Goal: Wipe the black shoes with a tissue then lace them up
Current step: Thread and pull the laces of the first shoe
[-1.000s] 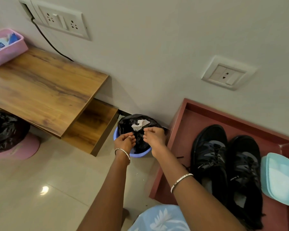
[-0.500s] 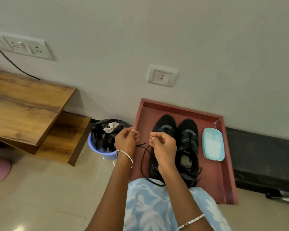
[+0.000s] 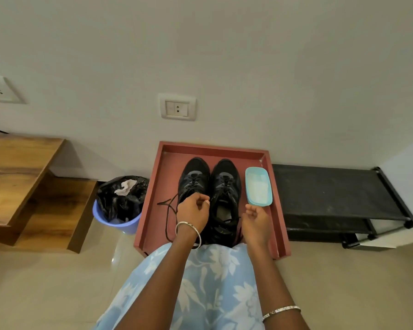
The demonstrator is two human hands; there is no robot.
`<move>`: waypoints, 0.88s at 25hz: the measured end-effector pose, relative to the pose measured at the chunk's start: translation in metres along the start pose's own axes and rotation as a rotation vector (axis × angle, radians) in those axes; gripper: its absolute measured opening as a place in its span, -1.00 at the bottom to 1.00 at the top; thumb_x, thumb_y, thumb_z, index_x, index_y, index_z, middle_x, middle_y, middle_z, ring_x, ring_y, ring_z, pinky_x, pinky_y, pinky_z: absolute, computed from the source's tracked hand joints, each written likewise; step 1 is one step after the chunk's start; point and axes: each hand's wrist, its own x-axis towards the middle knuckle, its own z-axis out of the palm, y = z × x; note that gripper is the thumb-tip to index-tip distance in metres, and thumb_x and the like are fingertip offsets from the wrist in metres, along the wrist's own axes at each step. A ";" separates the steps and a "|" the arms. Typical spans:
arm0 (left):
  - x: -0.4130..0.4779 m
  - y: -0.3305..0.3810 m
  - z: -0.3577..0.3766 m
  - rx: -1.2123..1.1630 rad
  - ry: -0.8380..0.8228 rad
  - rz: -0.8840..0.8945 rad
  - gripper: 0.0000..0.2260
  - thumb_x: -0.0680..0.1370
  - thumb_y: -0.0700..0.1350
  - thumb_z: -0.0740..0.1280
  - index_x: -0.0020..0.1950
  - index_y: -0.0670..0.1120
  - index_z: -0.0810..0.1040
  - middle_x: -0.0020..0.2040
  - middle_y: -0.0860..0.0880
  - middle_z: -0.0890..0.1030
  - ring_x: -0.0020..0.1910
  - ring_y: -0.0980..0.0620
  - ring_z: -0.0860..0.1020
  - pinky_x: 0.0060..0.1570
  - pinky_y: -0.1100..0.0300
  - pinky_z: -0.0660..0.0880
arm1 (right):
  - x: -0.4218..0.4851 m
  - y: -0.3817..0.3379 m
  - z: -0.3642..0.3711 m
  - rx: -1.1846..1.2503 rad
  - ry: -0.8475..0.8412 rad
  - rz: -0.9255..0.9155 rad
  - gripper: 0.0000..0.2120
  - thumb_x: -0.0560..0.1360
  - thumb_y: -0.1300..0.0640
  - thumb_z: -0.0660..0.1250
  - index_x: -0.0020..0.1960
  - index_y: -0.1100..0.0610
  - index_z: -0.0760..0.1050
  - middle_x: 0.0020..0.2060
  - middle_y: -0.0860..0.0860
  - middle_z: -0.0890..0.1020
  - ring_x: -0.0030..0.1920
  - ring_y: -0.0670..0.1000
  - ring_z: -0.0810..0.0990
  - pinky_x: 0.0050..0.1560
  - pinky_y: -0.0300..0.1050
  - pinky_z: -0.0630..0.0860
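Shoes: two black shoes point(image 3: 224, 177) side by side in a red tray point(image 3: 150, 225) on the floor, toes to the wall.
Lace: black lace point(image 3: 168, 217) loops over the tray floor and runs up to the left hand.
Left hand point(image 3: 193, 211): over the shoe nearer the bin, grip pinching the lace.
Right hand point(image 3: 258, 220): beside the other shoe, grip loose, spread, holding nothing.
Box: teal box point(image 3: 258, 186) in the tray.
Bin: blue bin point(image 3: 117, 223) left of the tray, tissue point(image 3: 126, 186) on top.

Both hands are now away from the bin point(image 3: 118, 222) and over the red tray point(image 3: 150, 210). The left hand point(image 3: 192, 211) has moved above the left black shoe point(image 3: 196, 177), still pinching the loose lace point(image 3: 168, 217). The right hand point(image 3: 256, 221) has released it and lies apart, palm up.
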 end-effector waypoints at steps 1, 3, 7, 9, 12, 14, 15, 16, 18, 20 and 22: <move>0.002 0.003 0.006 0.065 -0.022 0.014 -0.84 0.57 -0.12 0.36 0.12 -0.05 0.66 -0.05 0.03 0.69 -0.11 0.09 0.63 0.07 0.04 0.60 | 0.006 0.002 0.002 -0.043 -0.053 -0.007 -0.72 0.57 0.22 0.38 0.27 0.11 0.53 0.14 0.01 0.62 0.22 0.06 0.58 0.17 -0.11 0.51; 0.007 0.008 0.015 0.230 -0.050 0.059 -0.72 0.57 -0.06 0.36 0.27 -0.05 0.59 0.12 0.01 0.67 -0.01 0.05 0.63 0.11 0.05 0.57 | 0.017 0.006 0.009 -0.160 -0.146 -0.093 -0.57 0.53 0.18 0.44 0.38 0.11 0.48 0.26 0.01 0.59 0.29 0.03 0.54 0.20 -0.16 0.45; 0.018 0.016 0.032 0.443 -0.090 0.098 -0.61 0.55 0.08 0.39 0.36 0.02 0.55 0.22 0.03 0.65 0.18 -0.01 0.61 0.09 0.06 0.55 | 0.036 0.013 0.021 -0.242 -0.140 -0.185 -0.63 0.49 0.21 0.48 0.29 0.13 0.57 0.11 0.05 0.67 0.12 0.02 0.65 0.01 -0.30 0.49; 0.021 0.016 0.036 0.467 -0.041 0.077 -0.71 0.54 0.10 0.41 0.22 0.05 0.62 0.09 0.05 0.69 0.06 -0.01 0.65 -0.04 0.09 0.56 | 0.037 0.016 0.020 -0.230 -0.098 -0.186 -0.69 0.48 0.20 0.50 0.21 0.13 0.62 0.01 0.02 0.70 0.01 -0.01 0.67 -0.13 -0.39 0.47; 0.025 0.016 0.037 0.404 0.072 0.056 -0.88 0.53 0.08 0.41 -0.06 0.06 0.63 -0.17 0.09 0.67 -0.17 0.02 0.64 -0.26 0.15 0.52 | 0.040 0.020 0.015 -0.190 -0.059 -0.192 -0.77 0.46 0.12 0.53 0.11 0.10 0.67 -0.16 -0.06 0.69 -0.12 -0.06 0.68 -0.19 -0.36 0.50; 0.023 0.016 0.040 0.339 0.080 0.077 -0.88 0.55 0.05 0.40 -0.12 0.03 0.60 -0.24 0.11 0.61 -0.20 0.04 0.61 -0.32 0.17 0.48 | 0.042 0.017 0.013 -0.163 -0.062 -0.219 -0.72 0.47 0.15 0.52 0.17 0.08 0.64 -0.14 -0.06 0.67 -0.10 -0.04 0.68 -0.15 -0.34 0.51; 0.022 0.017 0.042 0.303 0.065 0.096 -0.87 0.55 0.04 0.38 -0.12 0.01 0.58 -0.26 0.12 0.60 -0.16 0.03 0.59 -0.29 0.15 0.48 | 0.044 0.014 0.013 -0.157 -0.078 -0.258 -0.65 0.48 0.18 0.51 0.25 0.06 0.59 -0.08 -0.05 0.65 -0.09 -0.05 0.66 -0.12 -0.34 0.52; 0.021 0.019 0.045 0.265 0.036 0.117 -0.87 0.55 0.03 0.37 -0.12 0.00 0.56 -0.26 0.11 0.59 -0.12 0.01 0.57 -0.23 0.10 0.51 | 0.046 0.009 0.015 -0.164 -0.104 -0.310 -0.57 0.48 0.22 0.50 0.32 0.04 0.54 -0.02 -0.04 0.61 -0.06 -0.07 0.63 -0.08 -0.33 0.52; 0.016 0.024 0.048 0.184 -0.036 0.174 -0.87 0.55 0.04 0.33 -0.11 0.01 0.53 -0.29 0.11 0.60 -0.15 0.03 0.58 -0.11 -0.03 0.56 | 0.054 -0.002 0.021 -0.220 -0.160 -0.405 -0.55 0.49 0.26 0.46 0.34 0.02 0.53 0.08 -0.02 0.56 0.00 -0.07 0.59 0.02 -0.25 0.54; 0.009 0.033 0.046 0.127 -0.101 0.214 -0.90 0.55 0.02 0.33 -0.10 0.01 0.54 -0.33 0.08 0.61 -0.28 0.08 0.60 -0.13 -0.07 0.58 | 0.060 -0.008 0.026 -0.255 -0.136 -0.439 -0.75 0.50 0.25 0.43 0.15 0.05 0.65 0.04 0.01 0.62 -0.01 -0.04 0.61 0.01 -0.20 0.57; 0.000 0.044 0.039 0.067 -0.161 0.190 -0.91 0.58 -0.04 0.34 -0.08 -0.01 0.58 -0.36 0.02 0.63 -0.35 0.07 0.62 -0.19 -0.04 0.62 | 0.066 -0.006 0.023 -0.147 -0.046 -0.361 -0.92 0.52 0.19 0.43 -0.03 0.08 0.68 -0.10 0.01 0.69 -0.10 -0.02 0.66 -0.05 -0.16 0.62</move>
